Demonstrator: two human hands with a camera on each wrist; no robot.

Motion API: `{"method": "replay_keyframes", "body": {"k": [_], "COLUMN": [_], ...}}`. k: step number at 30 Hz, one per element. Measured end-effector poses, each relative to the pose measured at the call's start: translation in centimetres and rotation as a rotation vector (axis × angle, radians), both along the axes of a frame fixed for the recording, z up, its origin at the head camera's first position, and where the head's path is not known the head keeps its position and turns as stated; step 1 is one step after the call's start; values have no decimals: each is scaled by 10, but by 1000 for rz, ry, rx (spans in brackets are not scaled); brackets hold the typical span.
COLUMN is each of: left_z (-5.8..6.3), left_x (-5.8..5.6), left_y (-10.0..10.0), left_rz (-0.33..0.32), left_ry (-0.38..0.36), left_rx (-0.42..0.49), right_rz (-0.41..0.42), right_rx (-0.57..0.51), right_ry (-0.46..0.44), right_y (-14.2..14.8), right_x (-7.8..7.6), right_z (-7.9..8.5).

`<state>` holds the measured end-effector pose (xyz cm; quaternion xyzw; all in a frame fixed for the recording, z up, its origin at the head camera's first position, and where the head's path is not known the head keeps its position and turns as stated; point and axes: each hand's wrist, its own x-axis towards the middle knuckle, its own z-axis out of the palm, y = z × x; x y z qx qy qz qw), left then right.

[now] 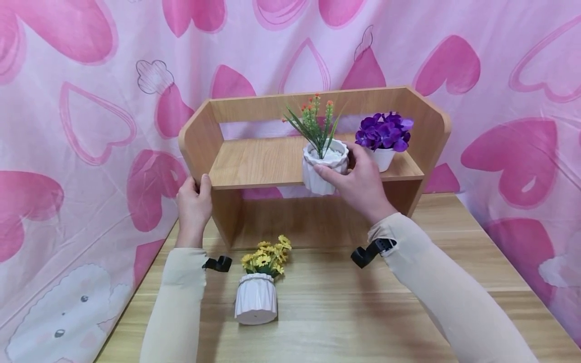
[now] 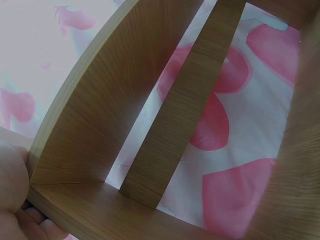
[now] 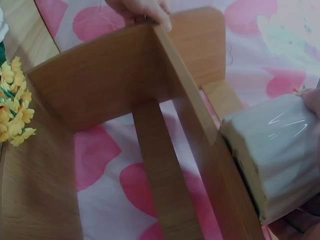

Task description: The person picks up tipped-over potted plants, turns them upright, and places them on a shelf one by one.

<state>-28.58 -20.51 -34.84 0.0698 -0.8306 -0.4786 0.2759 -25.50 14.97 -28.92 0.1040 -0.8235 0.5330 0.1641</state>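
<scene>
My right hand (image 1: 360, 184) grips a white ribbed flowerpot (image 1: 317, 176) with thin green leaves and small orange flowers. The pot is upright at the front edge of the upper board of a wooden desktop shelf (image 1: 254, 156). In the right wrist view, the white pot (image 3: 280, 155) sits close against that board; whether it touches cannot be told. At the shelf's left side, my left hand (image 1: 194, 206) holds the panel where it meets the board. The left wrist view shows the hand's fingers (image 2: 42, 227) partly under the wood.
A white pot of purple flowers (image 1: 383, 133) stands on the upper board's right end. On the wooden table (image 1: 317, 312), a white pot with yellow flowers (image 1: 256, 297) lies on its side, base towards me. A pink heart-patterned curtain (image 1: 109, 121) hangs behind the shelf.
</scene>
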Motion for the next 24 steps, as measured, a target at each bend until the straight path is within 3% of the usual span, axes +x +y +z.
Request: {"method": "replay_keyframes", "body": {"k": [10, 24], "left_z": [-1, 0], "left_x": [-1, 0], "left_y": [0, 0], "left_rz": [1, -3], "left_ry": [33, 35], "left_rx": [-10, -13], "right_rz": [-16, -74], "right_rx": [22, 93], "right_ry": [-43, -135], "right_y": [-5, -12], "right_x": [-23, -37], "right_z": [-1, 6]}}
